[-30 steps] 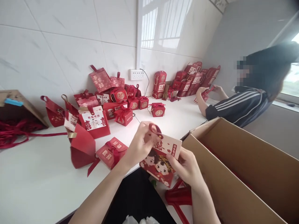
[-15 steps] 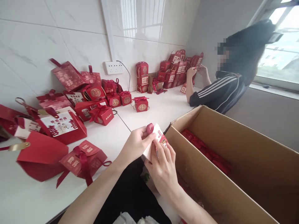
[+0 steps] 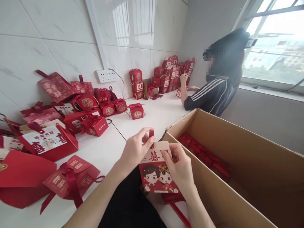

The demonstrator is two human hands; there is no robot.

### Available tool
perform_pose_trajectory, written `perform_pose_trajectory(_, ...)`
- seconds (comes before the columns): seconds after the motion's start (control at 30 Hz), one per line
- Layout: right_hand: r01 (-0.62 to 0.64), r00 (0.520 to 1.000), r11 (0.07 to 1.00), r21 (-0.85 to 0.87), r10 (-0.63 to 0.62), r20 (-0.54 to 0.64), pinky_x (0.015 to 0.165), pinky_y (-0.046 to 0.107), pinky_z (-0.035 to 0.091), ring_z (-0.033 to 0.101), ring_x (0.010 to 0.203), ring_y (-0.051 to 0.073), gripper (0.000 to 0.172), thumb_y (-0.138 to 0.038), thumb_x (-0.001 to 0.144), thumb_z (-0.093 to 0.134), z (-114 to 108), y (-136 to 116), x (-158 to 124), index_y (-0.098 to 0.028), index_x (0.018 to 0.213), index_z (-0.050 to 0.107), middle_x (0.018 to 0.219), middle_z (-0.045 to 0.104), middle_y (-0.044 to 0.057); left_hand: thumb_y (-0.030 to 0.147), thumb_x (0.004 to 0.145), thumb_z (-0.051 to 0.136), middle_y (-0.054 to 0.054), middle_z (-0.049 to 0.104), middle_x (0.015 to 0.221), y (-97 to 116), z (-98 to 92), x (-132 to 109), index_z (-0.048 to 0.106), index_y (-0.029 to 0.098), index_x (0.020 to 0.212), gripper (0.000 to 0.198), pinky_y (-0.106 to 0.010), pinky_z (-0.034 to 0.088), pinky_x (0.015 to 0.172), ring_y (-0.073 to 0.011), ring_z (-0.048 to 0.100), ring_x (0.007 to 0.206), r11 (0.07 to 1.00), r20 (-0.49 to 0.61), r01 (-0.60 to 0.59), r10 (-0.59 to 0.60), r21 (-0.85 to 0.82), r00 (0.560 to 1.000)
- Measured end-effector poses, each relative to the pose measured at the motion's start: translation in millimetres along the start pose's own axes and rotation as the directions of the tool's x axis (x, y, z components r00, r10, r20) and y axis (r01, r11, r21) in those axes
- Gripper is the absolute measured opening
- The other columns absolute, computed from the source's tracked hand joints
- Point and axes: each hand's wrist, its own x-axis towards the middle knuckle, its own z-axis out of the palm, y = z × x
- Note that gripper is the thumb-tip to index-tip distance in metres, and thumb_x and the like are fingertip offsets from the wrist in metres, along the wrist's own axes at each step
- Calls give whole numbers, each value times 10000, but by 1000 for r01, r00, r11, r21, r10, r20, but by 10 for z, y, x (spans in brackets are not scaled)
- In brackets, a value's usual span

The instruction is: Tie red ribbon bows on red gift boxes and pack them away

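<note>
Both hands on the gift box: left hand pinches its red loop, right hand grips its edge, above tabletop edge beside carton.

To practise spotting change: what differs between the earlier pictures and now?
The cartoon-couple gift bag, edge-on a moment ago, shows its front again. The left hand pinches its ribbon loop; the right hand slid to the cream flap. Both hands still hold it; cardboard carton unmoved.

bare left hand, right hand; black garment.
</note>
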Motion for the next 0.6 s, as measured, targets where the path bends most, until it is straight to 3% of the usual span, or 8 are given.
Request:
perform_pose_trajectory(0.07, 11, 999, 999, 38, -10, -37, 521, 228, 478, 579, 599, 122, 203, -267, 838, 527, 33, 2, -25, -216, 1026, 471, 760, 610, 3, 352, 854, 480, 40, 573, 700, -59, 87, -58, 448, 229, 1152, 324, -203, 473, 588, -103, 571, 616, 999, -119, -48, 46, -13, 992)
perform_pose_trajectory(0.13, 55, 997, 996, 67, -51, -59, 500, 221, 476, 582, 604, 115, 303, -227, 848, 498, 58, 2, -36, -232, 1135, 399, 819, 592, 4, 320, 873, 459, 42, 567, 714, -101, 126, -94, 492, 233, 1040, 190, -186, 457, 569, -83, 548, 593, 992, -138, -130, 129, 7, 982)
perform_pose_trajectory(0.23, 250, 966, 967, -49, -252, -59, 630, 266, 517, 609, 776, 140, 260, -157, 839, 473, 72, -16, -16, -237, 1085, 457, 954, 565, 42, 287, 893, 435, 22, 579, 761, -111, 98, -105, 579, 218, 896, 160, -190, 455, 603, -77, 533, 614, 977, -58, -210, 212, 44, 975)
perform_pose_trajectory(0.33, 380, 921, 909, -168, -389, -20, 731, 297, 517, 599, 881, 165, 167, -152, 810, 522, 71, -53, 17, -219, 963, 522, 964, 560, 54, 261, 898, 415, -12, 585, 860, -80, 24, -111, 625, 220, 991, 233, -198, 476, 635, -90, 550, 682, 982, 28, -189, 189, -25, 981)
perform_pose_trajectory(0.47, 343, 934, 905, -250, -357, -12, 636, 268, 521, 616, 791, 157, 149, -193, 784, 588, 76, -94, 31, -204, 917, 524, 911, 576, 44, 213, 870, 430, -48, 539, 1080, -61, -67, -162, 575, 238, 1167, 332, -208, 510, 693, -98, 579, 769, 986, 152, -136, 150, -95, 977)
perform_pose_trajectory(0.6, 327, 938, 887, -326, -348, -6, 569, 252, 505, 621, 702, 147, 142, -211, 790, 590, 92, -93, 27, -197, 917, 527, 857, 597, 29, 148, 839, 436, -48, 498, 1171, -78, -121, -199, 498, 264, 1262, 442, -225, 507, 807, -119, 580, 906, 983, 193, -163, 178, -89, 965)
